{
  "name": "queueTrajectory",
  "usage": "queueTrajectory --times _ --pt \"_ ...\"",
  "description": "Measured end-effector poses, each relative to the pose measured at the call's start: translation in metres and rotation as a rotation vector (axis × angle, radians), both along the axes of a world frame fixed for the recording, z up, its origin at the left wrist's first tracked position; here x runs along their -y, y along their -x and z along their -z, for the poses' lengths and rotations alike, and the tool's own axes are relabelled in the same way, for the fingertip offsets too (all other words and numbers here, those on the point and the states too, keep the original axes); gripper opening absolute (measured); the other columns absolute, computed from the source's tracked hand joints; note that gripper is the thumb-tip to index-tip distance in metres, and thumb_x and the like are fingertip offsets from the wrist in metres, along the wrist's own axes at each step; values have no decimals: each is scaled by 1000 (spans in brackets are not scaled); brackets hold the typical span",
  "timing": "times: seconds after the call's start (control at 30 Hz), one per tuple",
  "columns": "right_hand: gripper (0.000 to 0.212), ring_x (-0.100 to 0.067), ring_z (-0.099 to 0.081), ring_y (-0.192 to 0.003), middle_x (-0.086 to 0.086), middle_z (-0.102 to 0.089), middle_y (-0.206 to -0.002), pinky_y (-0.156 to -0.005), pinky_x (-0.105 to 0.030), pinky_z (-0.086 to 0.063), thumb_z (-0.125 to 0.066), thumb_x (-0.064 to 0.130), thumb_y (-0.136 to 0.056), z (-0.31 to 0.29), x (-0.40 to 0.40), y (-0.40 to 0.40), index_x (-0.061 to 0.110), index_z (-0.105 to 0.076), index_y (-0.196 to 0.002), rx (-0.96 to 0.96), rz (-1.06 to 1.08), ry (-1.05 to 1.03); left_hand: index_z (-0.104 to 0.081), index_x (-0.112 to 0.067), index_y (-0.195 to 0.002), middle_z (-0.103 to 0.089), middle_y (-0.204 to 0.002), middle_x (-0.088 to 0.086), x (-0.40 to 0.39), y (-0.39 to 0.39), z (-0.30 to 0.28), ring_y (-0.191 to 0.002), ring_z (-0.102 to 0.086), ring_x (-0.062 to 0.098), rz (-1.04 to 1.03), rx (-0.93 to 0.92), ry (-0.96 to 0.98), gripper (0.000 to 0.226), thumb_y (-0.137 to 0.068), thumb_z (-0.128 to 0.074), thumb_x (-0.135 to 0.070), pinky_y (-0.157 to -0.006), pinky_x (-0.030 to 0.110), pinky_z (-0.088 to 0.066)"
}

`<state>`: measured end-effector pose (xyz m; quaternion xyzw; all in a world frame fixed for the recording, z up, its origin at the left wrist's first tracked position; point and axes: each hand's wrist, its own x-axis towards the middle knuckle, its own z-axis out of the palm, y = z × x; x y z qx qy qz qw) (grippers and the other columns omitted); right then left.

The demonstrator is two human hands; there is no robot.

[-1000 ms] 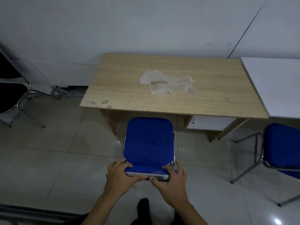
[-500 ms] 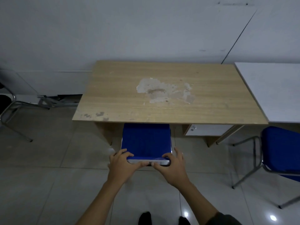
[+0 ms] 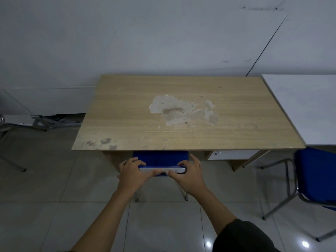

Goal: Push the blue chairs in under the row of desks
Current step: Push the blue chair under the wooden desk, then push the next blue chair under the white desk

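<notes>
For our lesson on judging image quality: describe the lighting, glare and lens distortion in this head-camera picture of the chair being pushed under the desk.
Head view: dim, bluish, flat light; small bright glare spots on the glossy floor tiles at lower right; wide-angle bending curves the wooden desk edges and the wall line; the chair under both hands is dark but sharp; corners look soft and darker.

Blue chair (image 3: 161,159): seat mostly hidden under wooden desk (image 3: 181,113); only near strip and backrest top visible. Second blue chair (image 3: 316,175): cut off by right edge. White desk (image 3: 305,108): cut off at right. Metal frame (image 3: 7,128), far left: cropped, possibly another chair. Drawer knob (image 3: 217,152): too small to make out.
</notes>
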<state>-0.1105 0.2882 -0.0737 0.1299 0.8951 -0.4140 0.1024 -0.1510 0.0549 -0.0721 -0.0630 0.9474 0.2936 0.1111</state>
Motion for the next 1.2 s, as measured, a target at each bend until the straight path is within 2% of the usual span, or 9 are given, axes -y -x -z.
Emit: queueTrajectory --times 0.23,0.37,0.5,0.57,0.67,0.8,0.97,1.07,1.2 --pt "72 -25 -5 -155 -7 -19 -168 -114 -50 -30 -63 85 -67 8 4 52 31 -63 -115 11 -3 -14 -73 -28 -97 -60 -117 -7 6 49 3 -121 -45 21 12 -56 -21 95 -45 -52 -104 -97 34 -41" --pt "88 -29 -4 -155 -11 -20 -166 -118 -52 -25 -62 84 -73 2 -1 57 23 -55 -136 66 -72 -7 -71 -31 -96 -57 -111 -10 7 54 0 -116 -48 21 49 0 32 88 -50 -52 -103 -102 39 -42" --pt "69 -27 -46 -133 -8 -50 -141 -110 -44 -43 -66 65 -89 -13 -11 30 17 -56 -137 -13 -100 38 -71 -28 -112 -67 -114 -4 -8 22 -10 -119 -54 28 119 -108 44 79 -72 -45 -92 -101 50 -45" --pt "58 -22 -50 -125 -4 -52 -137 -107 -38 -45 -68 54 -92 -24 -22 12 18 -56 -137 -46 -91 41 -67 -31 -119 -64 -125 -5 -31 0 -24 -129 -49 27 153 -130 23 63 -79 -55 -78 -107 58 -39" --pt "52 -20 -56 -122 -3 -58 -137 -103 -36 -48 -68 45 -94 -50 -59 -21 19 -57 -138 -82 -61 30 -67 -37 -110 -65 -120 -11 -89 -35 -53 -118 -57 16 222 -129 -114 35 -85 -67 -61 -104 49 -44" --pt "50 -16 -60 -120 -2 -64 -135 -99 -29 -49 -68 43 -95 -86 -134 -76 21 -58 -138 -120 8 35 -66 -39 -99 -65 -104 -19 -182 -73 -88 -96 -62 7 363 -73 -241 14 -88 -73 -45 -75 22 -45" --pt "46 -11 -59 -117 5 -63 -132 -89 -22 -46 -66 50 -95 -116 -256 -158 30 -58 -135 -129 142 81 -73 -25 -99 -71 -102 -6 -303 -124 -115 -95 -66 15 420 -19 -348 13 -87 -78 -29 -87 40 -55" --pt "42 -3 -58 -112 12 -63 -127 -85 -16 -45 -66 53 -93 -129 -342 -211 38 -58 -132 -176 266 88 -75 -28 -93 -72 -98 -7 -394 -160 -125 -93 -67 14 442 -3 -426 11 -84 -81 -29 -85 38 -54" --pt "43 0 -58 -112 17 -63 -125 -90 -25 -52 -64 53 -92 -136 -441 -264 41 -57 -132 -209 404 73 -72 -31 -96 -71 -97 -10 -505 -203 -132 -95 -66 10 557 -51 -481 12 -86 -79 -31 -85 34 -54"
